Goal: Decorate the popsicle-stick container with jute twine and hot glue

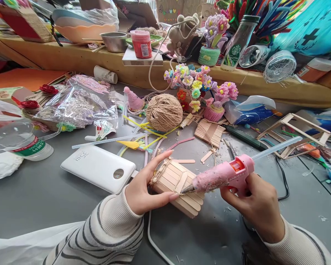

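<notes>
My left hand grips a small box made of wooden craft sticks, thumb on its near face and fingers behind. Twine runs round one end of the box, and a short stick piece lies across its slats. In my right hand is a pink hot glue gun, held by its handle, with a clear glue stick jutting from the back. The gun's metal nozzle points left and meets the box face close to my left thumb; whether glue is coming out cannot be made out.
A white power bank lies left of the box. Behind are a ball of twine, a craft-stick panel, and fuzzy flowers. A stick frame and a black cable lie right. A plastic bottle lies far left.
</notes>
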`<state>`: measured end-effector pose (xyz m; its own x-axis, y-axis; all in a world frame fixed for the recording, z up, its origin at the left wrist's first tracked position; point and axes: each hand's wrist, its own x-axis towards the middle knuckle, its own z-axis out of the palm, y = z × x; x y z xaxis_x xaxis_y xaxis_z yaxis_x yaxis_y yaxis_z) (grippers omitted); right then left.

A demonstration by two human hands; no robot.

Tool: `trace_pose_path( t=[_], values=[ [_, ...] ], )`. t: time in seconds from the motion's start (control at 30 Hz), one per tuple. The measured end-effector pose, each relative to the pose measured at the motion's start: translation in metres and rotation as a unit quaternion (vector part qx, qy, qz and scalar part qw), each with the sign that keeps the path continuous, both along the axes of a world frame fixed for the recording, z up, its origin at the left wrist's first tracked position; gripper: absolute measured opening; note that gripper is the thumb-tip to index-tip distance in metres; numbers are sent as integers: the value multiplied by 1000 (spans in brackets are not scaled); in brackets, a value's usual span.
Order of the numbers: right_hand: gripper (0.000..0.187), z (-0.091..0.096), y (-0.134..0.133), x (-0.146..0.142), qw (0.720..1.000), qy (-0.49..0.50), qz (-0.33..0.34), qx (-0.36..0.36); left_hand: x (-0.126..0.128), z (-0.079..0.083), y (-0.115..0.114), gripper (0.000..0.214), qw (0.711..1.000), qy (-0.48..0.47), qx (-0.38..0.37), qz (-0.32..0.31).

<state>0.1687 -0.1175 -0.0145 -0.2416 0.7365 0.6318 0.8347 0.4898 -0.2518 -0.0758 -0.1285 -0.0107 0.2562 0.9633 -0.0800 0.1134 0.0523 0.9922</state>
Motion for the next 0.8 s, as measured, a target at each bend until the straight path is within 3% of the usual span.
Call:
trace_pose_path(
  t=[0.8],
  values=[
    [27,-4,1,2,1000,-5,15,13,1,0,-1,79,999,-40,-11,-4]
  ],
)
